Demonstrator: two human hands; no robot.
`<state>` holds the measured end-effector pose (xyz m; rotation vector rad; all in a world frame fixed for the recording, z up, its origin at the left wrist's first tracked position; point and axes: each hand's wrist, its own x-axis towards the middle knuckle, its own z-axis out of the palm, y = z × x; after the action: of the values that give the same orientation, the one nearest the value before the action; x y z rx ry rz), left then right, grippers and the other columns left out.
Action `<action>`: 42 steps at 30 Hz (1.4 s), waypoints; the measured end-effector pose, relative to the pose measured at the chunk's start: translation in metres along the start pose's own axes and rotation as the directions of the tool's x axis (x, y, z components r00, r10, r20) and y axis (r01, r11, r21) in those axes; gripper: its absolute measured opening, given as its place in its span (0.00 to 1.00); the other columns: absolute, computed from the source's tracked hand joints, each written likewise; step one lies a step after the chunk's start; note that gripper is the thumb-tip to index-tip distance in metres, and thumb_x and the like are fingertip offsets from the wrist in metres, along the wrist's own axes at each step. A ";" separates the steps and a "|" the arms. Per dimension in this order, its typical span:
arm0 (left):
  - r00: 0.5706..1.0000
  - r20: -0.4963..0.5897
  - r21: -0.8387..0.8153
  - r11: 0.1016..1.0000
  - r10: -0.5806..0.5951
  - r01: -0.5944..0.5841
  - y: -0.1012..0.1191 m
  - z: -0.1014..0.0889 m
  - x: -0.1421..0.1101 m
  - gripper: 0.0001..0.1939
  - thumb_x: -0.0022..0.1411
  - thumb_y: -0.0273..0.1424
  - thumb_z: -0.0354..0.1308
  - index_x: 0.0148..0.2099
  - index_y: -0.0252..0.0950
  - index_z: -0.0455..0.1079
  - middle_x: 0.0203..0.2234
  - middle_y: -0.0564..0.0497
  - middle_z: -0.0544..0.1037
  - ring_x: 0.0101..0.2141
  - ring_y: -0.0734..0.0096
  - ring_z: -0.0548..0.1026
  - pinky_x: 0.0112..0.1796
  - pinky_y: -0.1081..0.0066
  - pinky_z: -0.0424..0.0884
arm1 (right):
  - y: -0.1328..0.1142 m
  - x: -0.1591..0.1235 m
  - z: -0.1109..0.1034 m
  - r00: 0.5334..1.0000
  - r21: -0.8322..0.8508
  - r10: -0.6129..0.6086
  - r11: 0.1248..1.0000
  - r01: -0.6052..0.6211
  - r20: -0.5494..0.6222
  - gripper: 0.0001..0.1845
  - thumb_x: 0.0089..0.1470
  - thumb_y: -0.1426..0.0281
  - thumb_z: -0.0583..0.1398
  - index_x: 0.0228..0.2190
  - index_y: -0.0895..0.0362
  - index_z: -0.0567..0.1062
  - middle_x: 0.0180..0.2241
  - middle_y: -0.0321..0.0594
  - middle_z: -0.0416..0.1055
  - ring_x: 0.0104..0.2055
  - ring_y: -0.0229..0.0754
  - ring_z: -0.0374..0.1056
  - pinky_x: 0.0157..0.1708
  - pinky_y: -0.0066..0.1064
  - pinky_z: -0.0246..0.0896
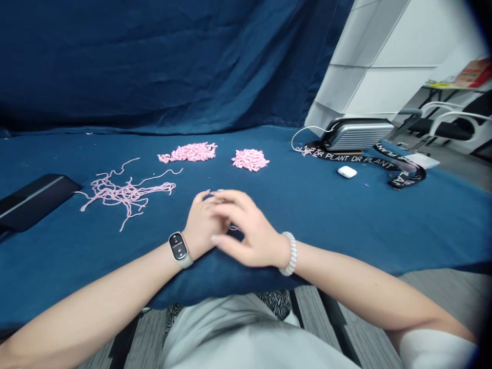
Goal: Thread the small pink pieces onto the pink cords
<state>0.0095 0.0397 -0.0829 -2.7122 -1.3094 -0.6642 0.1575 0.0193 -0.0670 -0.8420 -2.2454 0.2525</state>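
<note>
Pale grey clothing [246, 338] fills the bottom of the view, just below the edge of a blue cloth-covered surface [326, 225]. Both forearms reach over that edge, and the hands meet above the cloth. The left hand [203, 223], with a black smartwatch band [179, 247] on its wrist, is curled with its fingers partly closed. The right hand [246, 228], wearing a white coiled bracelet [289, 254], arches over it, fingers bent inward. A tiny pink strand [234, 227] shows in the gap between them, touching or nearly touching both; whether either hand grips it cannot be told. Farther left lies a loose tangle of pink string [126, 192], with a black tablet [34, 201] beyond it. Ahead sit two heaps of short pink pieces [187, 152] [250, 160], well apart from the hands. To the right are a white earbud case [347, 171], a black printed lanyard [400, 166] and a silver case [357, 134].
</note>
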 end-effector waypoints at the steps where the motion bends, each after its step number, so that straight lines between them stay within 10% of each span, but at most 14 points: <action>1: 1.000 -0.009 0.019 1.000 -0.007 0.008 0.001 -0.002 0.002 0.07 0.58 0.29 0.49 0.34 0.36 0.69 0.31 0.49 0.75 0.38 0.64 0.71 0.51 0.56 0.55 | 0.006 0.002 -0.003 0.993 0.034 0.114 0.993 -0.113 -0.025 0.27 0.51 0.52 0.45 0.46 0.55 0.65 0.49 0.38 0.55 0.54 0.19 0.50 0.59 0.18 0.51; 6: 0.993 -0.082 -0.024 0.996 -0.089 0.088 0.005 -0.007 0.005 0.11 0.63 0.31 0.46 0.34 0.35 0.68 0.25 0.52 0.74 0.29 0.71 0.71 0.51 0.61 0.57 | 0.035 0.011 -0.014 0.856 0.188 0.482 0.838 -0.513 0.186 0.30 0.52 0.51 0.42 0.36 0.64 0.67 0.35 0.35 0.63 0.33 0.10 0.51 0.36 0.05 0.46; 15: 0.971 -0.091 -0.326 0.928 -0.222 0.182 0.003 -0.005 0.004 0.08 0.62 0.31 0.50 0.33 0.36 0.68 0.25 0.56 0.74 0.28 0.73 0.70 0.34 0.70 0.62 | 0.045 0.017 -0.013 0.711 0.376 0.535 0.609 -0.699 0.456 0.39 0.48 0.43 0.39 0.38 0.67 0.62 0.36 0.39 0.63 0.32 0.11 0.56 0.37 0.05 0.54; 42: 0.994 -0.109 0.043 0.999 -0.006 0.011 0.002 -0.007 0.002 0.11 0.64 0.32 0.46 0.33 0.37 0.68 0.26 0.55 0.75 0.31 0.71 0.72 0.50 0.59 0.56 | 0.043 0.015 -0.014 0.840 0.065 0.428 0.879 -0.473 0.333 0.30 0.53 0.52 0.42 0.30 0.64 0.70 0.30 0.31 0.64 0.27 0.07 0.48 0.31 0.04 0.37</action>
<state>0.0096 0.0381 -0.0759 -2.5972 -1.2956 -0.7638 0.1806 0.0610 -0.0654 -1.3255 -2.2397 0.8120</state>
